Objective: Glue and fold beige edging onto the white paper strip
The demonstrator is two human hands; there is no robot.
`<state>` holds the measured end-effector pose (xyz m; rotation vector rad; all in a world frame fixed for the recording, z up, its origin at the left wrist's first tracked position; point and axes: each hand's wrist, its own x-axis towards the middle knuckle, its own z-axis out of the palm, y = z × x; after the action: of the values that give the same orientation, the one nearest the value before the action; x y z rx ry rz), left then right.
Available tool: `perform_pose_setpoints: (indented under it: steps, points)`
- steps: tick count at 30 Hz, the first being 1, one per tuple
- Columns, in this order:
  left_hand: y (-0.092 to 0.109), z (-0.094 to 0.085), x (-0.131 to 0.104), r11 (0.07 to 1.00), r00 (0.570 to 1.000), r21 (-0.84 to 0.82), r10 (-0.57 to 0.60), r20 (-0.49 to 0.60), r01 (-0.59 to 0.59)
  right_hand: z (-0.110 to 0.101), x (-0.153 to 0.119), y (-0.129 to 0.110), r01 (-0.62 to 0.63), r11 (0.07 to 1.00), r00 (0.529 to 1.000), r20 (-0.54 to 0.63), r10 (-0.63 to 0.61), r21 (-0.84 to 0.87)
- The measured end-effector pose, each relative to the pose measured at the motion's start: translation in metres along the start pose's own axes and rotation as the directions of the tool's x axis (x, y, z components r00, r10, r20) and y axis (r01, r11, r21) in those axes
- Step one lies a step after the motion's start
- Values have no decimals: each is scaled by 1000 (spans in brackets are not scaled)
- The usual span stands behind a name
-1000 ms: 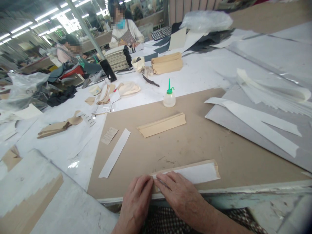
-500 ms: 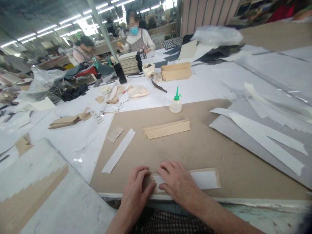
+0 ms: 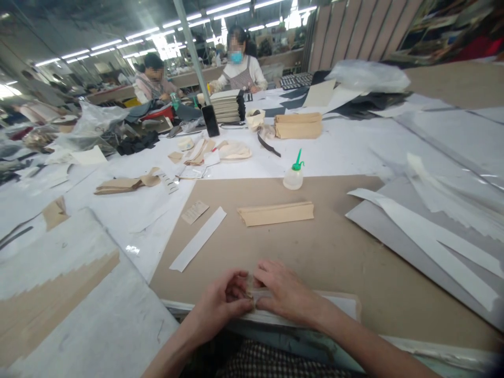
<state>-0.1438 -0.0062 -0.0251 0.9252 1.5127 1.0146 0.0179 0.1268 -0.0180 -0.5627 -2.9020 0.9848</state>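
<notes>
A tan strip with a white strip (image 3: 348, 305) laid over it lies along the near edge of the brown board (image 3: 331, 252). My left hand (image 3: 224, 296) is at its left end, fingers curled and thumb closed on the end, which looks lifted a little. Beside it, my right hand (image 3: 287, 291) lies across the strip, its thumb and fingers closed on it near that same end and covering much of its left half. Farther in on the board are a folded tan strip stack (image 3: 277, 214), a loose white strip (image 3: 199, 239) and a small printed tan card (image 3: 196, 211).
A clear bottle with a green spout (image 3: 293, 177) stands at the board's far edge. White strips (image 3: 429, 241) lie on a grey sheet at right. Layered tan pieces (image 3: 59, 299) lie at left. A phone (image 3: 210, 121) leans on a pole. Two co-workers sit across the table.
My left fingers have closed on the strip's left end, which now looks raised. My right hand stays on the strip. The view has shifted, moving the table's things slightly to the right.
</notes>
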Motion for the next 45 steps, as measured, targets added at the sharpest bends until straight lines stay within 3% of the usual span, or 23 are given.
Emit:
perform_pose_setpoints:
  steps: [7, 15, 20, 25, 31, 35, 40, 45]
  points:
    - [4, -9, 14, 994, 996, 85, -75, 46, 71, -5, -5, 7, -19, 993, 1000, 3, 19, 117]
    - [15, -20, 27, 962, 971, 228, -185, 153, 148, 6, -12, 15, 24, 987, 996, -91, -10, 160]
    - [18, -18, 28, 892, 993, 452, -32, 112, -23, 11, -15, 19, 79, 988, 987, -152, -58, 136]
    - [13, -14, 22, 800, 985, 575, 123, 121, -171, 15, -16, 25, 140, 985, 979, -163, -123, 100]
    - [6, -11, 12, 551, 967, 796, 191, 171, -249, 22, -19, 29, 236, 970, 943, -228, -243, -56]
    - [2, -12, 6, 317, 949, 902, 213, 233, -292, 27, -23, 31, 294, 942, 906, -267, -328, -161]
    - [-2, -12, 0, 44, 895, 919, 248, 370, -392, 24, -26, 30, 340, 906, 884, -243, -400, -254]
    - [0, -8, -6, -126, 860, 888, 222, 460, -442, 21, -27, 28, 380, 871, 874, -187, -449, -313]
